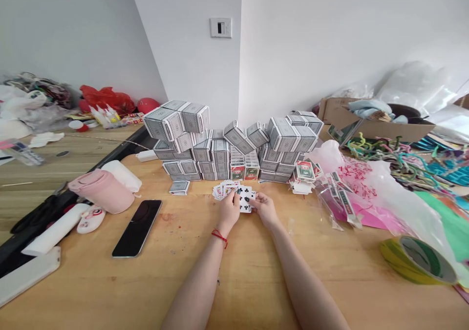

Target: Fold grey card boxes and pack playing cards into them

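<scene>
White wall behind, wooden table below. On my feed both hands are at center. Left hand pinches the left side of some black-suited playing cards, thumb on the face; its other fingertips are hidden. Right hand pinches the right edge, thumb over the face, fingers curled. So the cards sit between the two hands, faces up toward me. I see a loose fan of cards just beyond the left hand, then gray patterned boxes stacked in a wide, uneven row. Black phone lies flat to the left, tape roll far right. Red string bracelet on left wrist.
</scene>
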`<state>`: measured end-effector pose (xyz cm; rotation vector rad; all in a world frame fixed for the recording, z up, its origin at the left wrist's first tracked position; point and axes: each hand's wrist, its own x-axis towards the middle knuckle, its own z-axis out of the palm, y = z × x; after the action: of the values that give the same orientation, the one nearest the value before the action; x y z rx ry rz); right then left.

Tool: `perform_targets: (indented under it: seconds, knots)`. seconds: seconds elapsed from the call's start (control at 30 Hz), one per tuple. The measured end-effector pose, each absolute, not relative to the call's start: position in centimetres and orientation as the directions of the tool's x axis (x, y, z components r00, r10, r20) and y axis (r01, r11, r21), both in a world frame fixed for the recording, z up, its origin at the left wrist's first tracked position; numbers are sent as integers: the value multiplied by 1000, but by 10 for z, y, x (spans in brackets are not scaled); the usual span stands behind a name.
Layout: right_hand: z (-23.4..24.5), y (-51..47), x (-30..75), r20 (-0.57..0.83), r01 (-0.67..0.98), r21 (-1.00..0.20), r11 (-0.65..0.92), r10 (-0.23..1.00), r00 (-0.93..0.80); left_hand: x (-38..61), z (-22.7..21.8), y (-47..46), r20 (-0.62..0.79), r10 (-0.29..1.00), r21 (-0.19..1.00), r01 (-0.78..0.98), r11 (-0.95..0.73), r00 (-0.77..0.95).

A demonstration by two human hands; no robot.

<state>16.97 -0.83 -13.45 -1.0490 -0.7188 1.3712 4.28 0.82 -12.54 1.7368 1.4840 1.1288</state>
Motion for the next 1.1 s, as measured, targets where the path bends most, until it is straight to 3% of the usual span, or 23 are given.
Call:
perform_targets:
  seconds: [0.2, 0.57, 0.83, 1.1]
  knots:
    - [-132, -9, 169, -161, -417, -903, -105, 982, 103, 42, -126, 10, 202, 978, 819, 541, -193, 43]
    - [-125, -11, 167, -136, -379, -920, -97, 988, 78, 40, -125, 9, 296, 955, 870, 412, -269, -2]
    - [-123, -12, 165, -142, -325, -940, -103, 985, 98, 40, -132, 10, 218, 976, 891, 412, -190, -21]
    - [-132, -9, 166, -110, -344, -938, -51, 982, 154, 37, -131, 15, 156, 987, 941, 300, -158, 29]
